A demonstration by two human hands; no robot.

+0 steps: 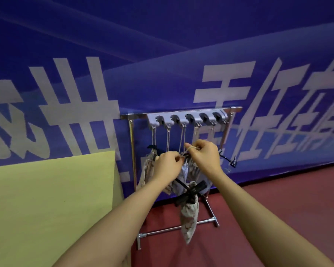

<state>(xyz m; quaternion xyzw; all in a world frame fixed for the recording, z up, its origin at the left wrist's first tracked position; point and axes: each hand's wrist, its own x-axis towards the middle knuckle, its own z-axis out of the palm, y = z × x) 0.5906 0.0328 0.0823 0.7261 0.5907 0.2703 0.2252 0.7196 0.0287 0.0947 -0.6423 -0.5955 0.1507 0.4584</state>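
Observation:
A metal rack (133,151) stands against a blue banner wall, with a grey hook rail (189,119) along its top. Cords (182,137) hang from the hooks and carry small patterned drawstring bags (148,166). My left hand (167,165) and my right hand (205,157) meet below the middle hooks. Each pinches the cord at the neck of one bag (189,168); a loop of cord runs over my right fingers. Another patterned bag (189,218) with black clips (189,193) hangs lower, in front of the rack's foot.
A large yellow sheet (46,199) leans at the left, close to my left forearm. The floor (287,199) is dark red. The rack's base bar (177,228) lies across it. A black clip (232,161) dangles at the rack's right side.

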